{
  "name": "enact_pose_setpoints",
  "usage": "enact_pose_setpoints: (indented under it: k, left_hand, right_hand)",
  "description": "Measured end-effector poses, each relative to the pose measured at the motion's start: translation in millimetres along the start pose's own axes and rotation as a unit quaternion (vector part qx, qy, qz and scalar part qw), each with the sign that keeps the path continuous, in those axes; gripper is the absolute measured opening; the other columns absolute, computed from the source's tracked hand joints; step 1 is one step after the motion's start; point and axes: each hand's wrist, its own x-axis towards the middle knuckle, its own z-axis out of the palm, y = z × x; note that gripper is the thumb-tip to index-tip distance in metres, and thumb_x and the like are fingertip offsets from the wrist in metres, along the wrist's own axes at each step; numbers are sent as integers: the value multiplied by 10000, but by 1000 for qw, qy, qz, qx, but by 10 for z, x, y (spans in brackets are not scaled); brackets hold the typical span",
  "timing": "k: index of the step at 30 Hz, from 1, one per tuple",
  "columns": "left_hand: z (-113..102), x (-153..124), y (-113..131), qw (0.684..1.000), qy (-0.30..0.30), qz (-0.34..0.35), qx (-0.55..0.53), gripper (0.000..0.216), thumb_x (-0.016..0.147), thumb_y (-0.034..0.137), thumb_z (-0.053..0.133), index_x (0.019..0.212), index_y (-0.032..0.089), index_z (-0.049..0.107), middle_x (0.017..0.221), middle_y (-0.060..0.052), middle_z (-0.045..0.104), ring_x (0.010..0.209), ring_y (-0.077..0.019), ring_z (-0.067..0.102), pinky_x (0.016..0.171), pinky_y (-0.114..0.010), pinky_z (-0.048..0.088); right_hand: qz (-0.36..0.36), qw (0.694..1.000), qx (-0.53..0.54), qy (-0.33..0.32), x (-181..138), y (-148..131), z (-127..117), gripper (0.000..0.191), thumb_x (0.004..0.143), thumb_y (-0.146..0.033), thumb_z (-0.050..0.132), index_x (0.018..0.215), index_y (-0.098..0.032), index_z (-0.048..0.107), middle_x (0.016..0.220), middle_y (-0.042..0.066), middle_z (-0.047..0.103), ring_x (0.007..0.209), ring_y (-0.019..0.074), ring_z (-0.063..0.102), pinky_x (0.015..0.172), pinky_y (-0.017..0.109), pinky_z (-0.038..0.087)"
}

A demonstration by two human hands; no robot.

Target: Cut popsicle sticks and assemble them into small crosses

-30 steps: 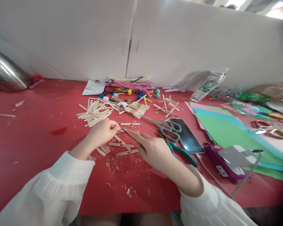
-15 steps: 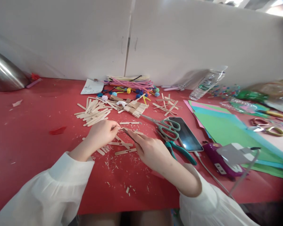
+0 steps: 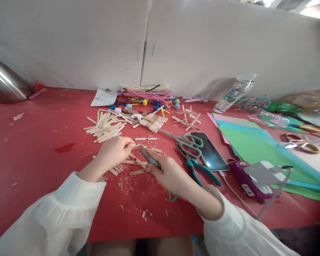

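My left hand is closed in a pinch on a wooden craft stick, most of which the fingers hide. My right hand is wrapped round a utility knife with green on its handle. The blade end lies against or very near the stick, just right of my left fingertips; exact contact cannot be made out. Under and around both hands lie several notched craft sticks among pale wood shavings. Beyond my left hand spreads a loose pile of whole craft sticks.
Green-handled scissors and teal-handled pliers lie right of my right hand, by a phone on a cable. Coloured paper, a plastic bottle and more scissors are farther right. Pipe cleaners rest by the wall.
My right hand has shifted slightly down and right and turned the knife, so more of its blade and green handle shows. My left hand has barely moved.
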Motion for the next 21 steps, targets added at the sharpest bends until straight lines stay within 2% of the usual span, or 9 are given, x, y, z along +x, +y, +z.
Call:
enact_pose_setpoints:
  k: [2,4,6,8,10,12,14,15,21]
  left_hand:
    - [1,3,-1,1000,-1,2,-3,309,824,304,398,868,193,683,770,-40,690,642,-159,577,540,-248,331]
    - [-3,3,1,1000,-2,-2,-1,306,823,303,403,874,191,683,765,-42,691,639,-157,577,540,-245,330]
    - [-8,2,4,1000,-3,-8,3,302,822,305,407,877,194,682,765,-40,691,638,-156,576,541,-244,331]
    - [-12,1,6,1000,-5,-15,7,300,823,310,406,870,201,682,768,-35,690,638,-159,575,540,-246,328]
    - [-15,0,6,1000,-2,-19,10,299,823,320,406,856,209,682,763,-31,688,635,-161,574,541,-249,326]
    - [-16,-1,3,1000,-1,-20,10,301,823,328,406,850,215,683,742,-29,683,633,-165,574,544,-250,328]
    - [-16,-4,0,1000,-3,-20,11,307,821,327,403,853,214,686,714,-31,676,634,-169,577,552,-253,335]
    - [-15,-6,-2,1000,-3,-20,11,311,821,325,401,855,213,688,705,-32,673,635,-172,579,554,-256,339]
    - [2,-3,-20,1000,6,-18,15,310,820,337,399,846,226,687,749,-25,691,658,-180,598,539,-257,345]
  right_hand:
    - [39,994,96,-24,20,19,8,543,790,-144,416,1326,-233,402,688,-10,609,482,95,526,487,211,436]
    - [85,976,194,-53,43,28,11,538,799,-193,437,1333,-213,386,589,-45,534,382,71,451,390,191,399]
    - [107,955,267,-72,60,31,4,550,795,-243,467,1336,-201,376,578,-57,504,348,63,425,340,187,377]
    - [102,954,273,-72,61,33,-6,538,792,-252,473,1322,-198,396,619,-42,541,356,64,442,349,195,395]
    - [65,976,204,-37,44,32,-14,506,793,-212,454,1298,-208,434,725,-1,617,450,86,531,442,220,459]
    - [7,995,98,16,15,27,-15,508,786,-162,434,1288,-229,455,900,41,663,678,140,627,610,264,506]
    - [-33,998,4,47,-15,19,-11,540,777,-133,426,1304,-252,440,1028,53,658,885,188,627,731,298,498]
    - [-41,997,-32,51,-27,16,-9,556,775,-126,422,1315,-260,424,1045,53,658,921,199,621,748,303,494]
    - [-49,980,-189,45,-43,34,11,568,804,-136,406,1355,-265,358,933,47,693,744,175,649,625,254,488]
